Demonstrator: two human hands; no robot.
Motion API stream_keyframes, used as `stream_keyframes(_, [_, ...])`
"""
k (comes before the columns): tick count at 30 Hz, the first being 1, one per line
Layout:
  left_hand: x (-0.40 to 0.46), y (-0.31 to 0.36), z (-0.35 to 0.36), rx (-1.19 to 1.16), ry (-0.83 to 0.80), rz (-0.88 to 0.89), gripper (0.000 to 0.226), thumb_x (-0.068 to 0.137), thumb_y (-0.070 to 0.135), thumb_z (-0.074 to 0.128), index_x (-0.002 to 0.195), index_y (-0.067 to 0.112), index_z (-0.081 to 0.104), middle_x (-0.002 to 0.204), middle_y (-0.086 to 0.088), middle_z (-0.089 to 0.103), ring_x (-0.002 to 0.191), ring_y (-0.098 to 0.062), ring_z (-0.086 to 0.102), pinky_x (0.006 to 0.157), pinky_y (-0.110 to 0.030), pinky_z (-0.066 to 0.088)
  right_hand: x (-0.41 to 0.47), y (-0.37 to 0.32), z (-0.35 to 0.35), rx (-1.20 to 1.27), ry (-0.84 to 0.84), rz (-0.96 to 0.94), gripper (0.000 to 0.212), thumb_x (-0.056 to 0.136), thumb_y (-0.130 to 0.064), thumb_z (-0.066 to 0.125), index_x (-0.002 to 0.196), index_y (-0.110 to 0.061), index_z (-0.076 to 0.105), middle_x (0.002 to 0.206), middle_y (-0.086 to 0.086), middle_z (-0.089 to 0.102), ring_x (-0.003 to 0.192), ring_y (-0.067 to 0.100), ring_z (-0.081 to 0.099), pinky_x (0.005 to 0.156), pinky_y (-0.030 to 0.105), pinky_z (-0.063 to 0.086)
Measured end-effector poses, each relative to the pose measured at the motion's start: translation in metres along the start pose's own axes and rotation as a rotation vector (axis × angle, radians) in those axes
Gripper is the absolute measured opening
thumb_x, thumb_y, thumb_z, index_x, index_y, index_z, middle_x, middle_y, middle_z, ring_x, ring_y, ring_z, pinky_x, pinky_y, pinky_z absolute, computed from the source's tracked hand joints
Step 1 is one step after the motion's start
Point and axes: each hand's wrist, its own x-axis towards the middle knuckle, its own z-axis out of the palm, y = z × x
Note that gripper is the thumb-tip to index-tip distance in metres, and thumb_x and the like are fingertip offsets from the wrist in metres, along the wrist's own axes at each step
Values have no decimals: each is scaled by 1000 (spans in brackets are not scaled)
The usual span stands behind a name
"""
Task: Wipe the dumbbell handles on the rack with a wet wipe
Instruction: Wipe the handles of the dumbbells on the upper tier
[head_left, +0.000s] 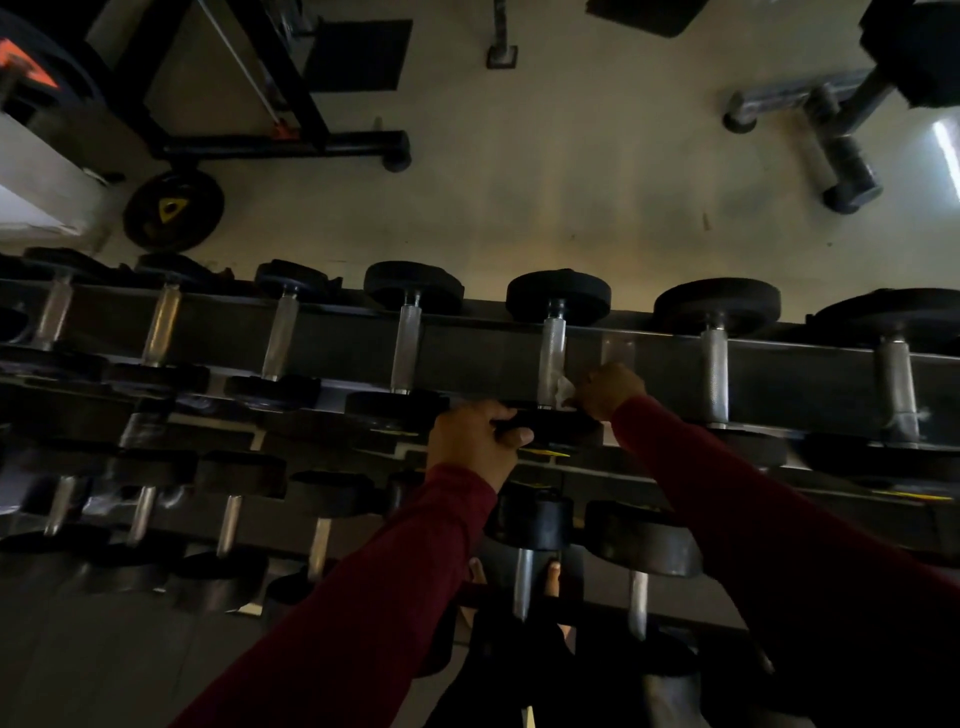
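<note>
A dark two-tier rack (467, 358) carries a row of black dumbbells with steel handles. My right hand (608, 389) holds a white wet wipe (563, 389) against the lower end of the steel handle (551, 353) of the dumbbell in the middle of the upper tier. My left hand (475, 441) grips the near black head (556, 423) of that same dumbbell, thumb across its edge. Both arms wear dark red sleeves. Most of the wipe is hidden inside my right hand.
Neighbouring dumbbell handles stand left (408, 348) and right (714, 369) of the one being wiped. The lower tier (524, 582) holds smaller dumbbells near my body. Beyond the rack lie a weight plate (174, 210), a black machine frame (280, 140) and a bench base (826, 140) on pale floor.
</note>
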Motion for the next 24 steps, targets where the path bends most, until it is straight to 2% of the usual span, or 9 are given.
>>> stream_keyframes(3, [0, -2, 0, 7, -2, 3, 29, 74, 33, 83, 101, 25, 74, 101, 10, 71, 88, -4, 64, 88, -28, 55, -8, -4, -3, 57, 39, -8, 41, 95, -53, 54, 109, -16, 65, 104, 3, 62, 83, 12, 54, 71, 26, 46])
stream_keyframes(5, [0, -1, -1, 13, -1, 11, 29, 75, 33, 82, 102, 25, 74, 101, 9, 72, 88, -5, 65, 88, -27, 55, -11, -11, -1, 91, 75, -24, 32, 87, -51, 66, 100, -21, 67, 100, -2, 65, 84, 10, 60, 70, 25, 52])
stream_keyframes(8, [1, -1, -2, 36, -9, 22, 30, 75, 35, 82, 102, 25, 74, 102, 8, 72, 89, -6, 65, 88, -26, 54, -12, -30, 2, 212, 190, 14, 24, 77, -36, 81, 86, -22, 64, 89, -5, 62, 71, 3, 54, 59, 17, 43])
stream_keyframes(13, [1, -2, -3, 10, -27, 5, 28, 74, 36, 82, 99, 27, 74, 97, 8, 72, 89, -8, 66, 88, -34, 55, -11, -49, 2, 143, 258, 7, 30, 77, -37, 81, 91, -17, 64, 88, 0, 63, 64, 5, 53, 53, 18, 40])
stream_keyframes(14, [0, -2, -3, 7, -27, 4, 28, 74, 37, 82, 100, 28, 73, 98, 9, 72, 89, -7, 66, 89, -34, 55, -11, -46, 0, 117, 241, 8, 33, 78, -40, 80, 94, -16, 65, 89, 1, 62, 67, 7, 54, 54, 20, 43])
stream_keyframes(16, [0, -4, -3, 5, -27, 11, 30, 75, 37, 82, 102, 28, 73, 101, 10, 71, 92, -7, 65, 90, -33, 55, -11, -34, -4, 90, 196, 16, 36, 82, -42, 76, 100, -12, 68, 98, 6, 65, 83, 18, 63, 72, 31, 56])
stream_keyframes(19, [0, -5, -3, 14, -21, 22, 30, 75, 36, 82, 102, 28, 73, 103, 9, 69, 93, -7, 64, 91, -34, 54, -12, -21, -7, 86, 172, 15, 43, 82, -43, 75, 107, -9, 65, 105, 10, 66, 93, 22, 65, 85, 39, 58])
stream_keyframes(21, [0, -4, -3, 39, -12, 31, 30, 75, 37, 81, 102, 28, 73, 103, 8, 70, 94, -9, 64, 91, -34, 54, -13, -28, -4, 123, 211, 17, 40, 80, -41, 78, 104, -12, 65, 101, 6, 65, 88, 16, 64, 82, 34, 58])
stream_keyframes(24, [0, -4, -3, 71, -1, 37, 29, 75, 39, 80, 101, 27, 73, 101, 8, 70, 93, -10, 65, 90, -34, 54, -16, -46, 2, 125, 278, 10, 29, 80, -37, 78, 94, -15, 65, 88, -2, 62, 66, 3, 51, 63, 20, 47])
